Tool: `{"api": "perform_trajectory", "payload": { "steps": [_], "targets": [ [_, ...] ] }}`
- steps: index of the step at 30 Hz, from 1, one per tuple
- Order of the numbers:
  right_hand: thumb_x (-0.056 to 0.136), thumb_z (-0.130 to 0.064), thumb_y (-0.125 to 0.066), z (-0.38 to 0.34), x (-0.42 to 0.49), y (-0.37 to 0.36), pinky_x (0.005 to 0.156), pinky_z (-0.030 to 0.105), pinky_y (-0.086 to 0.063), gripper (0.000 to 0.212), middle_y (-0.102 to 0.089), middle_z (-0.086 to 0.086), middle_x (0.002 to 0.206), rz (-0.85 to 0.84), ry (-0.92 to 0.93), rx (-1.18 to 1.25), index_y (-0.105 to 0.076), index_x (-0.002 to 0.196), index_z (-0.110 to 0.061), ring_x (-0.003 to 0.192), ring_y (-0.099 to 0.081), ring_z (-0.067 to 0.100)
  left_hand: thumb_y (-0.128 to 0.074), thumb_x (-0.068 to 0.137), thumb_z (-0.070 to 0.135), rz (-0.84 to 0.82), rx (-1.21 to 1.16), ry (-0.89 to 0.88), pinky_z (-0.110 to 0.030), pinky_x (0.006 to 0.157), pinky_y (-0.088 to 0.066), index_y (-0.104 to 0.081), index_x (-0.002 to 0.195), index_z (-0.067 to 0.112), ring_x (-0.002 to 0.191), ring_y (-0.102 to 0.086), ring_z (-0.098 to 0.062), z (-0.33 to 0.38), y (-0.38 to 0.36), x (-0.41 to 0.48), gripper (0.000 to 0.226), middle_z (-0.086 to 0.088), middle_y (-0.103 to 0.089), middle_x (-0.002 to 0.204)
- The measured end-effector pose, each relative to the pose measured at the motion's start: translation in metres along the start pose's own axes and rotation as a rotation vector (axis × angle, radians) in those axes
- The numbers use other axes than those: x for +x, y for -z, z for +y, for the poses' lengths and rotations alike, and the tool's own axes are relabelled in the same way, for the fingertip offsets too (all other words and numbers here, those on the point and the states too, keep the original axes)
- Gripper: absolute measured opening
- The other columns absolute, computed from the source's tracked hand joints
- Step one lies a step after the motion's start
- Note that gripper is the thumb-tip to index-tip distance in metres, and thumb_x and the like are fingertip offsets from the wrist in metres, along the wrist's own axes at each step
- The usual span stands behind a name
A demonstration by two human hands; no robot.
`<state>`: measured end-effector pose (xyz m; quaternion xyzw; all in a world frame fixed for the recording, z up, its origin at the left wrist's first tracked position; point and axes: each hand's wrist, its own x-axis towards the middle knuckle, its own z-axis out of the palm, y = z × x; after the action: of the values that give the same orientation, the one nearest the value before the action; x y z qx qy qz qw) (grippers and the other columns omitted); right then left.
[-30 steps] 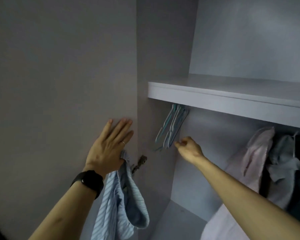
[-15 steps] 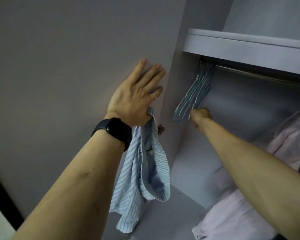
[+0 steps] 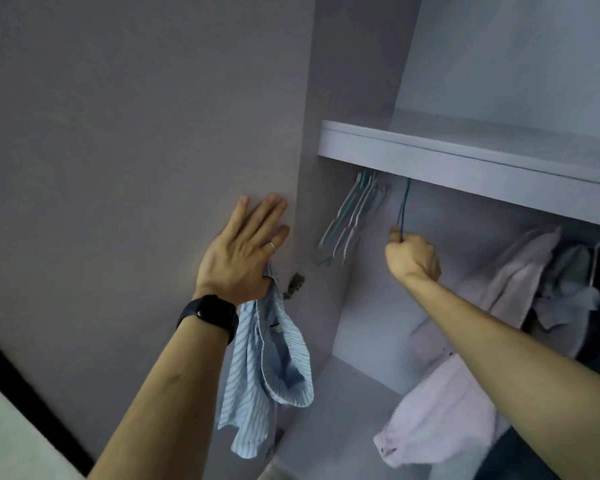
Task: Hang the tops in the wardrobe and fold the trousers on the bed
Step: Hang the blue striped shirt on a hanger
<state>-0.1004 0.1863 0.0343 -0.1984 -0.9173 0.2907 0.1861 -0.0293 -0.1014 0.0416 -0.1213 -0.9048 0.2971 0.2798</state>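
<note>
My left hand (image 3: pixel 245 251) lies flat with straight fingers against the open wardrobe door (image 3: pixel 136 168), while a blue striped shirt (image 3: pixel 267 362) hangs down from under its thumb side. My right hand (image 3: pixel 413 258) is curled round the bottom of a thin blue hanger (image 3: pixel 404 209), which hangs from under the shelf, apart from the others. A bunch of several empty hangers (image 3: pixel 352 216) stays at the left end of the rail, tilted.
A white shelf (image 3: pixel 465 157) spans the wardrobe above the rail. A pale pink shirt (image 3: pixel 465 375) and a grey garment (image 3: pixel 568 289) hang at the right. A metal door hinge (image 3: pixel 294 284) sits near my left hand. The wardrobe floor (image 3: pixel 326 427) lies below.
My right hand has drawn one blue hanger to the right, away from the bunch. My left hand stays pressed on the door with the striped shirt.
</note>
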Motion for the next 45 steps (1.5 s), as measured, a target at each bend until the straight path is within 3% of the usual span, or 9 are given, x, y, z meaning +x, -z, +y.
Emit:
{"api": "perform_trajectory", "payload": {
  "steps": [6, 10, 14, 20, 25, 32, 37, 42, 45],
  "targets": [
    [0.104, -0.050, -0.038, 0.081, -0.107, 0.039, 0.066, 0.036, -0.035, 0.054, -0.067, 0.012, 0.078, -0.067, -0.021, 0.119, -0.057, 0.074, -0.010, 0.078, -0.056, 0.038, -0.066, 0.075, 0.039, -0.036, -0.250, -0.066, -0.054, 0.122, 0.014, -0.064, 0.133, 0.036, 0.155, -0.009, -0.032, -0.004, 0.030, -0.005, 0.058, -0.011, -0.024, 0.165],
    [0.103, -0.048, -0.044, 0.125, -0.180, 0.068, 0.060, 0.039, -0.042, 0.059, -0.049, 0.006, 0.049, -0.207, -0.095, 0.322, -0.036, 0.058, -0.010, 0.058, -0.051, 0.031, -0.046, 0.073, 0.038, -0.173, -0.497, 0.028, -0.040, 0.113, -0.025, -0.080, 0.098, 0.028, 0.105, -0.062, -0.029, 0.005, 0.049, -0.014, 0.043, -0.002, -0.072, 0.107],
    [0.100, -0.055, -0.047, 0.153, -0.236, 0.087, 0.047, 0.019, -0.038, 0.059, -0.041, -0.003, 0.045, -0.259, -0.159, 0.485, -0.033, 0.057, -0.016, 0.042, -0.045, 0.013, -0.045, 0.069, 0.043, -0.417, -0.965, 0.142, -0.035, 0.078, -0.045, -0.065, 0.105, 0.040, 0.095, -0.064, -0.030, 0.033, 0.067, -0.033, 0.041, 0.008, -0.066, 0.100],
    [0.092, -0.061, -0.053, 0.172, -0.297, 0.109, 0.046, 0.020, -0.041, 0.055, -0.046, -0.002, 0.042, -0.288, -0.014, 0.648, -0.043, 0.053, -0.024, 0.039, -0.048, 0.012, -0.049, 0.072, 0.027, -0.527, -1.108, -0.256, -0.042, 0.080, -0.055, -0.015, 0.147, 0.063, 0.087, -0.065, -0.034, 0.106, 0.089, -0.081, 0.089, 0.007, -0.069, 0.087],
    [0.086, -0.056, -0.067, 0.199, -0.333, 0.112, 0.049, 0.018, -0.042, 0.052, -0.049, -0.002, 0.046, -0.328, -0.035, 0.678, -0.046, 0.054, -0.020, 0.043, -0.048, 0.008, -0.041, 0.080, 0.025, -0.375, -1.144, -0.229, -0.039, 0.090, -0.052, -0.066, 0.118, 0.033, 0.107, -0.064, -0.036, 0.133, 0.087, -0.095, 0.046, 0.000, -0.072, 0.117],
    [0.076, -0.017, -0.089, 0.199, -0.315, 0.101, 0.072, 0.015, -0.051, 0.033, -0.076, 0.000, 0.088, -0.598, -0.216, 0.671, -0.068, 0.102, -0.016, 0.080, -0.071, 0.007, -0.043, 0.086, 0.026, -0.267, -0.969, -0.410, -0.042, 0.071, -0.050, -0.065, 0.107, 0.017, 0.096, -0.062, -0.041, 0.149, 0.099, -0.118, 0.032, -0.007, -0.065, 0.108],
    [0.091, -0.035, -0.070, 0.159, -0.260, 0.109, 0.058, 0.025, -0.049, 0.020, -0.068, 0.001, 0.077, -0.454, -0.616, 1.100, -0.066, 0.097, -0.016, 0.061, -0.061, 0.013, -0.046, 0.086, 0.025, -0.275, -0.902, -0.418, -0.043, 0.072, -0.050, -0.064, 0.111, 0.015, 0.104, -0.058, -0.036, 0.153, 0.096, -0.125, 0.033, -0.009, -0.067, 0.104],
    [0.098, -0.047, -0.060, 0.133, -0.217, 0.122, 0.055, 0.025, -0.046, 0.036, -0.057, -0.005, 0.064, -0.543, -0.570, 1.036, -0.071, 0.094, -0.013, 0.052, -0.049, 0.009, -0.051, 0.087, 0.018, -0.338, -0.873, -0.454, -0.043, 0.074, -0.054, -0.064, 0.114, 0.016, 0.108, -0.057, -0.033, 0.158, 0.096, -0.123, 0.030, -0.006, -0.068, 0.107],
    [0.105, -0.038, -0.050, 0.123, -0.204, 0.114, 0.041, 0.019, -0.030, 0.038, -0.046, -0.007, 0.059, -0.457, -0.533, 0.928, -0.075, 0.100, -0.010, 0.041, -0.032, 0.004, -0.052, 0.086, 0.017, -0.420, -0.939, -0.436, -0.046, 0.082, -0.055, -0.047, 0.144, 0.035, 0.110, -0.060, -0.035, 0.155, 0.094, -0.115, 0.062, -0.006, -0.068, 0.116]
  ]
}}
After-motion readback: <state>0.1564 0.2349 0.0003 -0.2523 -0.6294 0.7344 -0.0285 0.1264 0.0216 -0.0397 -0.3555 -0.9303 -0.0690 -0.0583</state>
